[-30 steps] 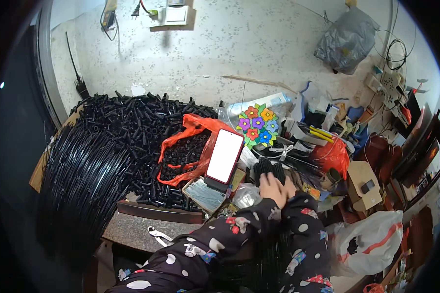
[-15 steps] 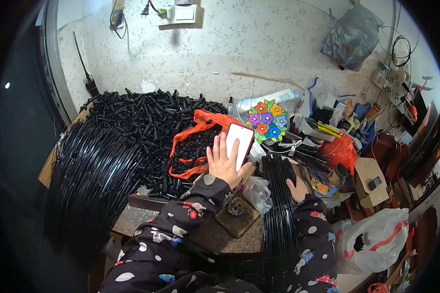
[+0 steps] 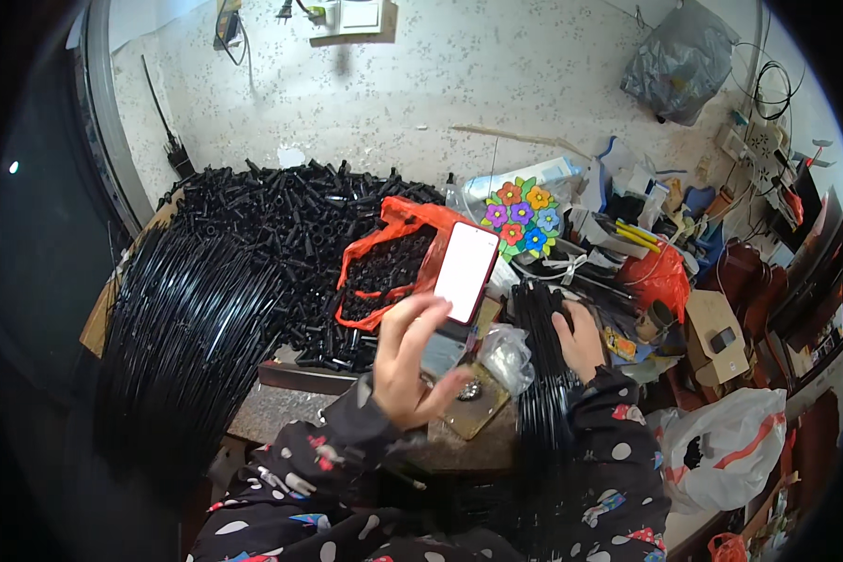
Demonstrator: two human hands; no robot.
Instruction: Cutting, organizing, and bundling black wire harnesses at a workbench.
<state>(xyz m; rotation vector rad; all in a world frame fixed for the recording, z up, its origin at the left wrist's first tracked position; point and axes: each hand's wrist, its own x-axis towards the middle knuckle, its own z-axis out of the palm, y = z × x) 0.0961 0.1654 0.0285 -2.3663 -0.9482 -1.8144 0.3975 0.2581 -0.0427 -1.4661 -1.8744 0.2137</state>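
Note:
My left hand (image 3: 405,370) is raised with thumb and fingers apart, slightly blurred and holding nothing. Its fingertips overlap the lower edge of a red-edged phone (image 3: 468,262) with a bright white screen; I cannot tell whether they touch it. The phone leans by an open red plastic bag (image 3: 354,262) filled with small black parts. On the right, my right hand (image 3: 583,345) rests along the side of a bundle of thin black rods (image 3: 539,361), thumb spread from the fingers. Between my hands lie a square brownish plate (image 3: 478,412) with a small spiky round piece and a crumpled clear bag (image 3: 508,361).
A heap of black tubular parts (image 3: 281,215) covers the back left, beside a large sheaf of black rods (image 3: 187,309). Clutter at right includes a colourful flower decoration (image 3: 522,215), a red bag (image 3: 660,272), a cardboard box (image 3: 717,337) and a white bag (image 3: 731,450).
My left hand has drawn back from the phone screen toward me, its fingers now bent. My right hand stays at the rod bundle, its fingers shifted slightly forward. The view has tilted a little.

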